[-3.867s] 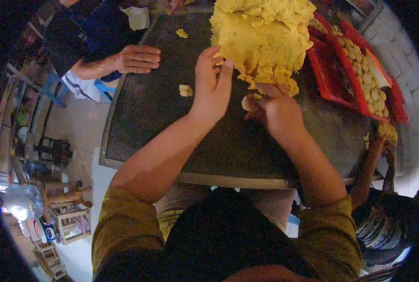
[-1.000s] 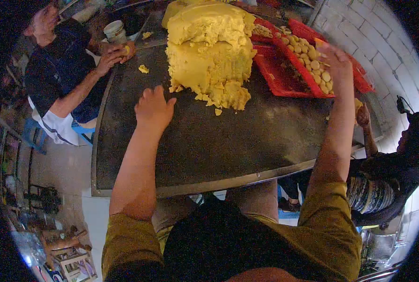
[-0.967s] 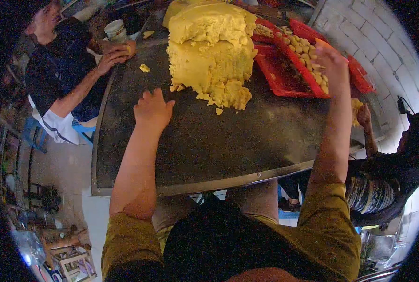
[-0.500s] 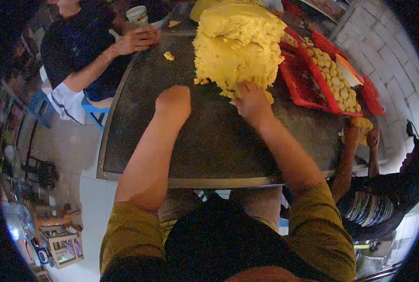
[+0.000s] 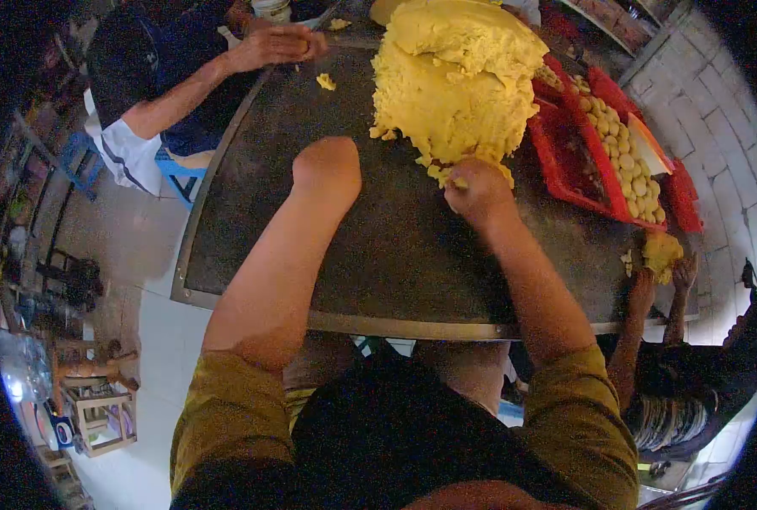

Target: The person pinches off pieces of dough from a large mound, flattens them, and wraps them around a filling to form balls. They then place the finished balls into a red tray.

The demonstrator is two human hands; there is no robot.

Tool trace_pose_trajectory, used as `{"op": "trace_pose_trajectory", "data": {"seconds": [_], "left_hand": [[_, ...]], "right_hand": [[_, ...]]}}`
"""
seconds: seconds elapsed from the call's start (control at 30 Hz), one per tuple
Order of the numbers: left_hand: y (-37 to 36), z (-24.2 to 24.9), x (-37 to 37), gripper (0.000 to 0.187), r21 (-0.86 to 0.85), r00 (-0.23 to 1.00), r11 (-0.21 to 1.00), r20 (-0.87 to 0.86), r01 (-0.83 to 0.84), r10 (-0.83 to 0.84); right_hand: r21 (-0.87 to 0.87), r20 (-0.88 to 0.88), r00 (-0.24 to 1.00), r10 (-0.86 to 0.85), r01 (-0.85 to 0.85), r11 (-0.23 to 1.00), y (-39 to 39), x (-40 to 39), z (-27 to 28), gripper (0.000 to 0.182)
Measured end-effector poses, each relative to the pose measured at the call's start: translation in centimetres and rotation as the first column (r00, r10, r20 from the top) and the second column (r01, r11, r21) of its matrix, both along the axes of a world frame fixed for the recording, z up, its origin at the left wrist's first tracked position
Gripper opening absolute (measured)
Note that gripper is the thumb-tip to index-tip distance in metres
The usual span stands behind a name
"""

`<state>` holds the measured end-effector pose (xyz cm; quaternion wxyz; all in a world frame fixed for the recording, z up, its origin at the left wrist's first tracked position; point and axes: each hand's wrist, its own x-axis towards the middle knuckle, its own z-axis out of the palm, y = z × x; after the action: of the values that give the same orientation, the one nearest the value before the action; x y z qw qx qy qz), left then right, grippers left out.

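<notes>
A large mound of yellow dough (image 5: 455, 93) lies at the back middle of the dark table (image 5: 353, 272). At its ragged lower edge, my right hand (image 5: 480, 191) is closed, with a bit of yellow dough showing at the fingers. The end of my left arm, my left hand (image 5: 327, 168), looks rounded and rests over the table to the left of the mound, apart from the dough. No fingers can be made out there.
Red trays (image 5: 599, 153) to the right hold many pale dough balls (image 5: 625, 157). Small dough scraps (image 5: 326, 82) lie left of the mound. A person's hand (image 5: 281, 47) is at the upper left. Another person's hands (image 5: 642, 289) touch a yellow lump (image 5: 661, 253) at the right.
My right hand has closed at the dough's lower edge, its fingers more curled than before. The view has shifted slightly. The yellow lump by the person at the right shows more fully.
</notes>
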<state>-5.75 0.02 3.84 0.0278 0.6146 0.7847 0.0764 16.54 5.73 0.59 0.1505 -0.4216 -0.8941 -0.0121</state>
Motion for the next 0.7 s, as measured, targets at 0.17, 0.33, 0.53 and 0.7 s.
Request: {"op": "trace_pose_trajectory", "data": {"seconds": [0.17,0.33,0.53,0.7], "left_hand": [[-0.2,0.1,0.2,0.017,0.052,0.998,0.997,-0.032,0.051,-0.050],[0.4,-0.4,-0.1,0.016,0.157,0.995,0.984,-0.064,0.085,-0.076],[0.3,-0.3,0.1,0.018,0.171,0.997,0.982,-0.015,0.079,-0.077],[-0.4,0.2,0.7,0.024,0.259,0.985,0.953,0.034,0.156,-0.170]], "right_hand": [[-0.133,-0.568,0.808,-0.158,0.100,0.986,1.5,0.8,-0.1,0.032],[-0.463,-0.842,0.427,-0.328,-0.262,0.847,0.6,0.3,1.3,0.032],[-0.523,-0.763,0.076,-0.642,-0.656,0.544,1.8,1.2,0.8,0.029],[-0.440,-0.731,0.016,-0.682,-0.775,0.453,1.3,1.0,1.9,0.029]]}}
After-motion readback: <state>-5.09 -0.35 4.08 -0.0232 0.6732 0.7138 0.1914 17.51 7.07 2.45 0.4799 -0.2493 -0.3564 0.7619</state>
